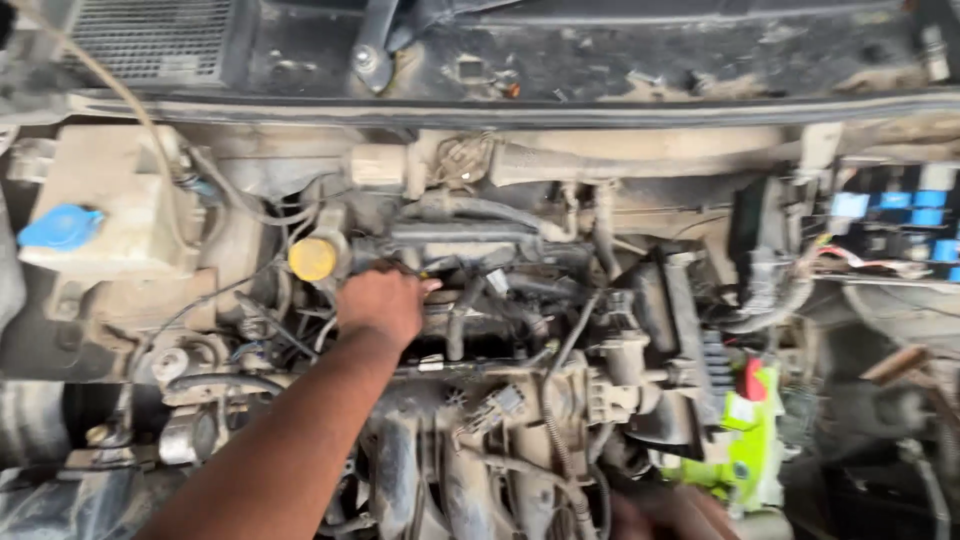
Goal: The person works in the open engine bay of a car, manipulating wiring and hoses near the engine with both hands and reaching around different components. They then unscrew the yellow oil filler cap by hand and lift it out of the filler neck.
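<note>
I look down into a dusty car engine bay. My left hand (pixel 380 300) reaches in from the lower left and lies palm down on the top of the engine (pixel 480 300), just right of a yellow round filler cap (pixel 313 259). Its fingers curl down among hoses and connectors, and what they grip is hidden. At the bottom edge, my right hand (pixel 665 515) shows only as a blurred patch. It sits just left of a bright green boxy part with a red cap (pixel 748 430). Whether it holds anything is unclear.
A pale fluid tank with a blue cap (pixel 62 226) stands at the left. An open fuse box with blue parts (pixel 900 215) is at the right. Black hoses and wire looms (pixel 560 370) crowd the middle. The dirty cowl panel (pixel 600 60) runs along the back.
</note>
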